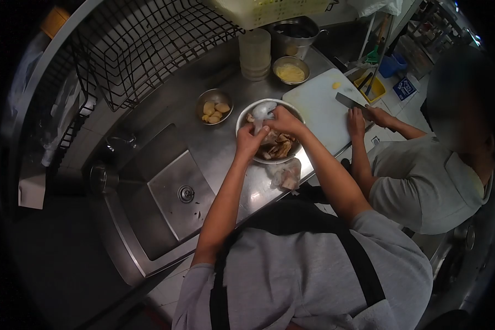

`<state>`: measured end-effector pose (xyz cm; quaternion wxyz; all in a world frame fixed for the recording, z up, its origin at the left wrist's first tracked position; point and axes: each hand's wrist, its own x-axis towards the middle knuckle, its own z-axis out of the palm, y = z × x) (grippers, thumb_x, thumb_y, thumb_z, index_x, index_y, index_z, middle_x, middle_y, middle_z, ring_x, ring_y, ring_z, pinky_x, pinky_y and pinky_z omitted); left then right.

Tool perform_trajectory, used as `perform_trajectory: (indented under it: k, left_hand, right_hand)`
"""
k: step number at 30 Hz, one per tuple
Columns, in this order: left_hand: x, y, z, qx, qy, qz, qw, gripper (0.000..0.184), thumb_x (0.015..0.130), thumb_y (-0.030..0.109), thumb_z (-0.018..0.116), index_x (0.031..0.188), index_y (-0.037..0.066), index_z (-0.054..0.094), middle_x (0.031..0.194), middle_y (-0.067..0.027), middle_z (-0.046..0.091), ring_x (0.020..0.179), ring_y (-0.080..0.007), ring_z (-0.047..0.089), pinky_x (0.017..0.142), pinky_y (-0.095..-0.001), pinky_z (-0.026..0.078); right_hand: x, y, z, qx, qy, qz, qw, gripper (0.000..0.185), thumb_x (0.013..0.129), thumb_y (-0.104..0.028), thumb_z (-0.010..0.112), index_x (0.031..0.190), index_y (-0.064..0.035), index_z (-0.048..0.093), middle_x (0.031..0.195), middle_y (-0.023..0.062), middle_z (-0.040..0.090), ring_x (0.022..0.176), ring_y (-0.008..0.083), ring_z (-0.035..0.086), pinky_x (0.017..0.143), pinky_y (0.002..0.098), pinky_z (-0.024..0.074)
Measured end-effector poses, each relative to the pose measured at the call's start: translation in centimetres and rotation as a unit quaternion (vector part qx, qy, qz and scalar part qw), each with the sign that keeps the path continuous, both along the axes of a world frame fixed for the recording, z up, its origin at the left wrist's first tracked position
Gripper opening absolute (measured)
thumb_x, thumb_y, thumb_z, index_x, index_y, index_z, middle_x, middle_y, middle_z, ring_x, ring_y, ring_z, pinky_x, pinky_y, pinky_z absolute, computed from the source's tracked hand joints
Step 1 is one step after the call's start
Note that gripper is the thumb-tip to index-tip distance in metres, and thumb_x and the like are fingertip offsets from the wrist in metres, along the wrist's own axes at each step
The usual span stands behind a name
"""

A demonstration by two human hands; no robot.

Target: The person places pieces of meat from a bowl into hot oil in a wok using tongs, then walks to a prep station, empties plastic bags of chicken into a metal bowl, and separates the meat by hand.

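Over a white-rimmed bowl (240,122) on the steel counter, both my hands grip a clear plastic bag (264,110). My left hand (250,142) pinches its near left side, fingers closed. On the right side, my right hand (287,121) has its fingers closed on the same bag. Brown, sliced-looking food pieces (280,147) lie in the bowl below; their exact kind is unclear. Just in front of the bowl sits another clear plastic bag (286,174) with pale contents I cannot make out.
A sink (168,190) is at left. Behind stand a small bowl of peeled yellowish pieces (215,111), a bowl of yellow shreds (290,72), a plastic container (254,54) and a metal pot (295,38). At right a co-worker's hands hold a knife (347,102) by a white cutting board (319,110).
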<state>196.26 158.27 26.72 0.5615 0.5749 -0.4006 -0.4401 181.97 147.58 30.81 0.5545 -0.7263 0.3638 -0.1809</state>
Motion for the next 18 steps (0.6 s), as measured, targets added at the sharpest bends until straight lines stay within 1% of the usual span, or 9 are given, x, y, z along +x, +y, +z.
perform_trajectory:
  k: [1,3,4,6,7,8,12,13,18]
  left_hand:
    - [0.1,-0.4,-0.6,0.02,-0.044,0.012,0.999,0.033,0.084,0.023,0.076,0.103,-0.003,0.067,0.09,-0.0047,0.068,0.076,-0.0099,0.059,0.071,-0.0258,0.049]
    - [0.4,-0.7,-1.8,0.04,-0.088,0.021,0.995,0.03,0.083,0.021,0.076,0.099,-0.003,0.068,0.091,-0.0047,0.069,0.075,-0.0098,0.059,0.07,-0.0264,0.049]
    - [0.5,-0.7,-2.3,0.047,-0.064,0.04,0.996,0.028,0.084,0.018,0.074,0.1,-0.004,0.067,0.091,-0.005,0.069,0.075,-0.0104,0.06,0.07,-0.027,0.05]
    - [0.4,-1.0,-3.1,0.053,-0.037,0.061,0.996,0.026,0.085,0.014,0.072,0.101,-0.005,0.067,0.092,-0.0053,0.069,0.075,-0.0111,0.061,0.069,-0.0276,0.05]
    - [0.2,-1.1,-3.5,0.055,0.078,0.069,0.993,0.023,0.086,0.012,0.07,0.101,-0.004,0.067,0.092,-0.0054,0.069,0.075,-0.0118,0.062,0.068,-0.0278,0.051]
    - [0.1,-1.0,-4.2,0.056,0.19,0.074,0.977,0.02,0.087,0.01,0.068,0.101,-0.004,0.067,0.092,-0.0055,0.069,0.076,-0.0125,0.064,0.067,-0.028,0.051]
    - [-0.9,-1.4,-6.2,0.049,0.199,0.094,0.974,0.015,0.089,0.007,0.065,0.101,-0.002,0.067,0.094,-0.0059,0.069,0.077,-0.0138,0.065,0.068,-0.0284,0.052]
    - [-1.3,-1.4,-6.6,0.038,0.223,0.112,0.967,0.011,0.088,0.007,0.067,0.096,-0.001,0.067,0.088,-0.0041,0.067,0.075,-0.0124,0.062,0.067,-0.027,0.049]
    - [-2.5,-0.9,-4.7,0.018,0.242,0.098,0.965,0.006,0.087,0.007,0.066,0.091,0.002,0.067,0.083,-0.0022,0.065,0.077,-0.0108,0.06,0.068,-0.0267,0.047]
  right_hand:
    - [-0.1,0.2,-0.1,-0.055,0.061,-0.015,0.996,0.043,0.071,-0.022,0.075,0.105,0.0028,0.066,0.09,0.0165,0.071,0.082,0.0246,0.068,0.075,0.0359,0.0516]
    - [-0.1,0.8,-2.1,-0.119,0.034,-0.065,0.99,0.043,0.071,-0.023,0.076,0.103,0.0025,0.065,0.091,0.0182,0.07,0.083,0.0297,0.067,0.076,0.038,0.0514]
    - [-0.4,1.1,-3.2,-0.182,0.009,-0.117,0.976,0.043,0.071,-0.024,0.078,0.102,0.0022,0.064,0.092,0.02,0.068,0.084,0.0349,0.067,0.077,0.0401,0.0511]
    - [-0.9,2.3,-2.7,-0.208,0.019,-0.123,0.97,0.045,0.07,-0.025,0.079,0.101,0.002,0.062,0.093,0.0208,0.066,0.087,0.038,0.064,0.079,0.0416,0.0502]
    - [-1.2,3.2,-2.5,-0.23,0.029,-0.13,0.964,0.047,0.069,-0.026,0.081,0.1,0.0019,0.06,0.094,0.0216,0.064,0.09,0.0411,0.062,0.082,0.043,0.0493]
    - [-1.3,4.4,-1.8,-0.226,0.028,-0.114,0.967,0.048,0.068,-0.025,0.082,0.101,0.0001,0.057,0.098,0.021,0.061,0.096,0.0394,0.059,0.087,0.0442,0.0472]
    - [-1.3,6.7,-1.3,-0.264,0.013,-0.131,0.956,0.044,0.069,-0.021,0.081,0.101,-0.0026,0.058,0.102,0.0203,0.06,0.101,0.0387,0.058,0.088,0.0441,0.0468]
    - [-1.5,7.1,-0.8,-0.289,0.0,-0.134,0.948,0.04,0.07,-0.02,0.08,0.1,-0.0026,0.059,0.106,0.0199,0.059,0.101,0.0396,0.058,0.088,0.0439,0.0469]
    - [-1.4,6.6,-3.0,-0.379,0.024,-0.142,0.914,0.032,0.073,-0.019,0.078,0.097,-0.0015,0.067,0.108,0.0212,0.062,0.099,0.0385,0.06,0.085,0.043,0.0482]
